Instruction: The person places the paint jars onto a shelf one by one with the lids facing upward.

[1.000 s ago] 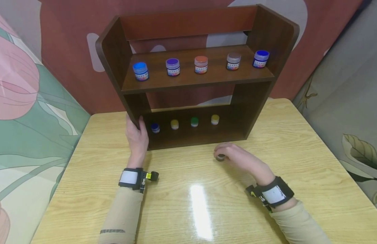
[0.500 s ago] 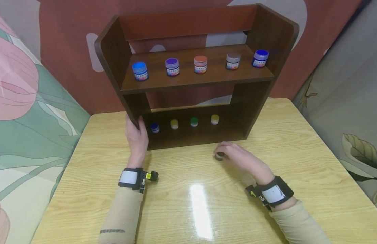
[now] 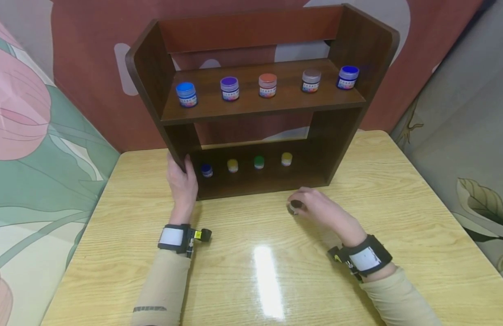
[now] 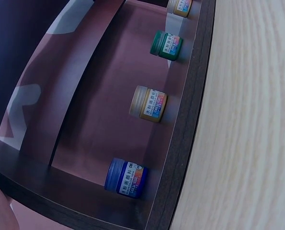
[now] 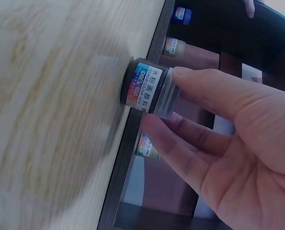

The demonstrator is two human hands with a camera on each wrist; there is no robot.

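Observation:
My right hand [image 3: 316,206] pinches a small dark gouache paint jar [image 5: 144,86] by its clear lid, between thumb and fingers. In the right wrist view the jar's base is close over the table, its printed label in full sight. The head view has this jar just in front of the shelf's lower board, partly covered by the fingers. My left hand [image 3: 183,183] grips the left side panel of the dark wooden shelf [image 3: 263,115], thumb on the inner side; its other fingers are mostly hidden behind the panel.
On the lower board stand a blue jar [image 3: 207,170], a yellow jar [image 3: 232,166], a green jar [image 3: 259,162] and another yellow jar [image 3: 286,159]. Several jars line the upper board, among them a red-lidded jar [image 3: 268,86]. Patterned cloth [image 3: 84,90] hangs behind the table [image 3: 231,271].
The dark jar has shifted slightly upward in the head view and tilted in my right fingers. My left hand keeps its grip on the shelf's side panel.

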